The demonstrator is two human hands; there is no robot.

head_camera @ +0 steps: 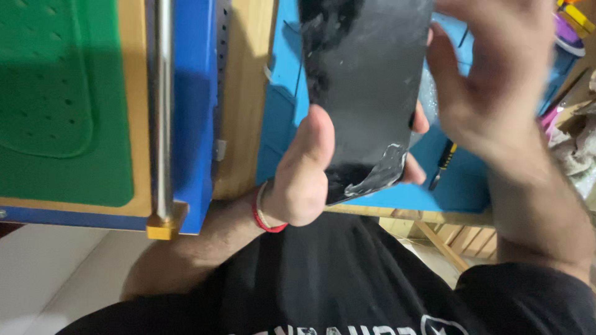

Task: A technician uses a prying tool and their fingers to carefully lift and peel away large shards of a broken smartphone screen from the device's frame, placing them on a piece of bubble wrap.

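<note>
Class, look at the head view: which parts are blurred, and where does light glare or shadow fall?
Head view: the right hand is smeared by motion blur; the black panel shows pale sheen and smudges; the left hand is sharper; shadow darkens the green mat.

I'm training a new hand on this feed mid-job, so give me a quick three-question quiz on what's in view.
1. True or false: the left hand holds the black panel.
2. Which corner of the panel has a pale peeling film: A top left, B bottom right?
3. What lies on the blue mat under the right hand?

Key: 1 true. 2 B. 3 A screwdriver with a yellow and black handle.
</note>
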